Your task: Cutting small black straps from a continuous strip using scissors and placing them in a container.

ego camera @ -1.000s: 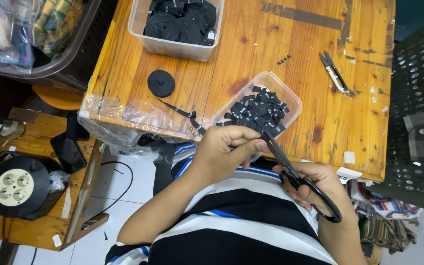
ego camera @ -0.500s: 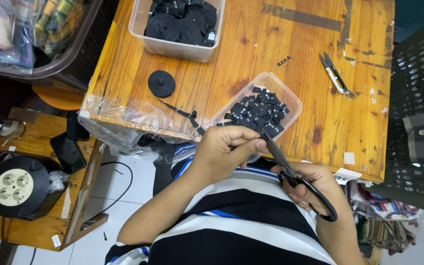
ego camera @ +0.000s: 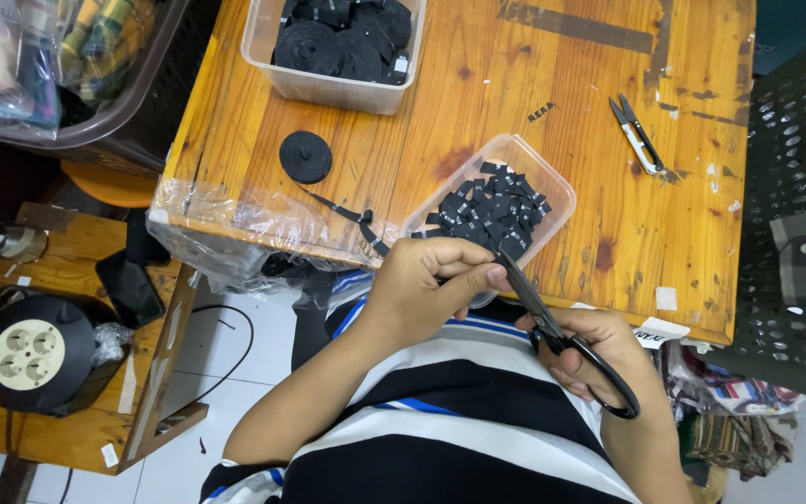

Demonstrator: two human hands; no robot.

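Observation:
My left hand (ego camera: 426,285) pinches the end of a black ribbon strip (ego camera: 347,213) at the table's near edge. The strip runs back to a black ribbon roll (ego camera: 306,156) lying flat on the wooden table (ego camera: 552,84). My right hand (ego camera: 590,350) grips black-handled scissors (ego camera: 552,327), whose blades point up toward my left fingertips. Just beyond both hands, a clear plastic tub (ego camera: 552,173) holds several short black cut pieces (ego camera: 492,210).
A larger clear bin (ego camera: 328,89) of black ribbon rolls stands at the table's far side. Small thread snips (ego camera: 638,135) lie at the right. A black plastic crate (ego camera: 804,205) stands right of the table. A cable reel (ego camera: 34,350) and a phone (ego camera: 131,289) rest on a low bench at the left.
The scissors and my right hand have shifted slightly; my left hand stays pinched on the strip at the table edge.

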